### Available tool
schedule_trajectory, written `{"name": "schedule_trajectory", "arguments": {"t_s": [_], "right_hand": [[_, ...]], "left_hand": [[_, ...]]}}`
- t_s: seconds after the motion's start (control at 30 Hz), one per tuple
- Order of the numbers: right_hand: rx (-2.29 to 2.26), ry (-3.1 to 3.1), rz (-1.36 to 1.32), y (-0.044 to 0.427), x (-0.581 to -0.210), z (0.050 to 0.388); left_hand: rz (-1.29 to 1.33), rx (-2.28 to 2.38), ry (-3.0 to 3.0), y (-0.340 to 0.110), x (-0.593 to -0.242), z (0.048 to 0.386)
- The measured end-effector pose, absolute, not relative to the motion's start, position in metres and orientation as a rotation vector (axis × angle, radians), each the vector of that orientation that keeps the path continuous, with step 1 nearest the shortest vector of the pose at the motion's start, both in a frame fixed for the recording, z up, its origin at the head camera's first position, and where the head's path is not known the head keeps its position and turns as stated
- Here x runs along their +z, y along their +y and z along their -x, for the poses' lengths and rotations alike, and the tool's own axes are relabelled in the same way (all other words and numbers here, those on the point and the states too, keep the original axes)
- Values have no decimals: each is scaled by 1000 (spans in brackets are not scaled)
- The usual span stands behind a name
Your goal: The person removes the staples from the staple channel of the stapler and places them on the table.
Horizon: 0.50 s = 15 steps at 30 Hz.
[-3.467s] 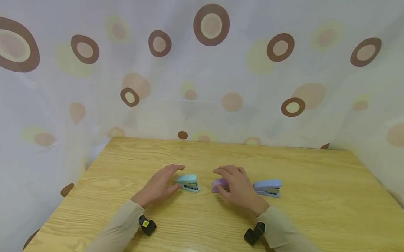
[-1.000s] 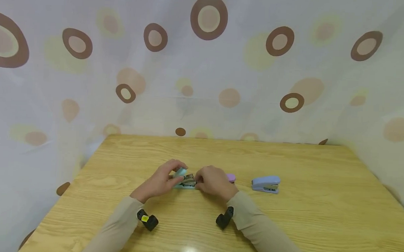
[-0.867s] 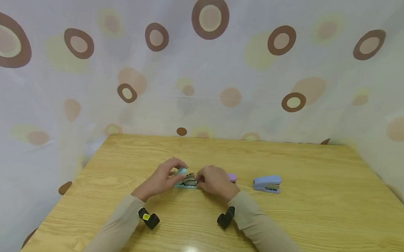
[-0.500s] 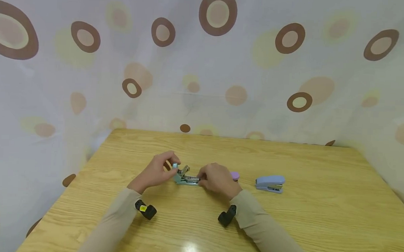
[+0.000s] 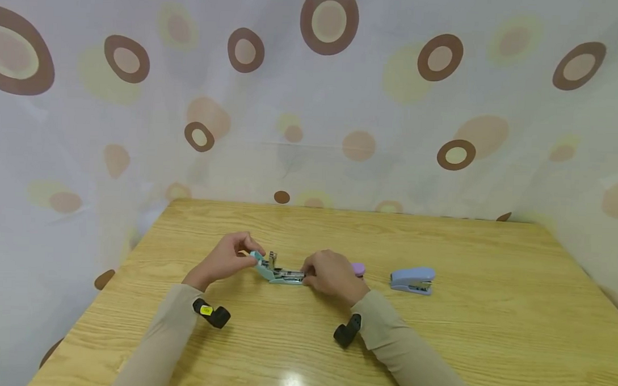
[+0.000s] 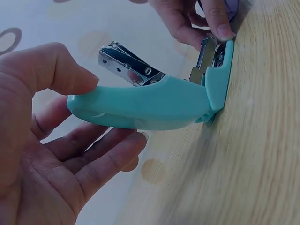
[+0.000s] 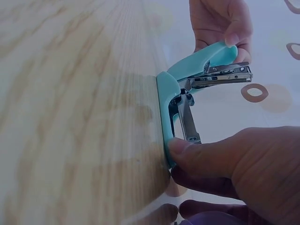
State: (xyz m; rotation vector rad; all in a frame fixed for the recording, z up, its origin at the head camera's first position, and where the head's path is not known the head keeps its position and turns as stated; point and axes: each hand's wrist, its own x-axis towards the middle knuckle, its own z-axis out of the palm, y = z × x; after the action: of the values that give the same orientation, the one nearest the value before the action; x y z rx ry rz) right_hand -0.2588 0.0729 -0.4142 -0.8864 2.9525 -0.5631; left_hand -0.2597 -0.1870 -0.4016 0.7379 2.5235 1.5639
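A mint-green stapler (image 5: 287,281) lies on the wooden table, its top cover (image 6: 140,107) swung far back to the left. In the left wrist view my left hand (image 6: 61,140) pinches the end of that cover between thumb and fingers. A metal arm (image 6: 126,65) stands up from the hinge, and the staple channel (image 7: 187,122) is exposed. My right hand (image 5: 331,275) grips the front end of the base, with the thumb on it in the right wrist view. A purple stapler (image 5: 358,269) is mostly hidden behind the right hand.
A blue stapler (image 5: 412,280) rests on the wooden table (image 5: 489,313) to the right of the hands. Behind the table's far edge hangs a white patterned curtain (image 5: 312,102). Each wrist carries a small black camera (image 5: 347,330).
Both hands have come to the mint-green stapler. Its cover has swung up and back to the left with my left hand, and the metal arm has risen. The right hand stays on the base.
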Motion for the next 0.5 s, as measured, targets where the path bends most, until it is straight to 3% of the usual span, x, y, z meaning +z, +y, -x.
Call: {"name": "schedule_trajectory", "arguments": {"t_s": [0.5], "right_hand": [[-544, 2967, 922, 75, -416, 260]], "left_hand": [[-692, 1493, 2507, -206, -414, 269]]}}
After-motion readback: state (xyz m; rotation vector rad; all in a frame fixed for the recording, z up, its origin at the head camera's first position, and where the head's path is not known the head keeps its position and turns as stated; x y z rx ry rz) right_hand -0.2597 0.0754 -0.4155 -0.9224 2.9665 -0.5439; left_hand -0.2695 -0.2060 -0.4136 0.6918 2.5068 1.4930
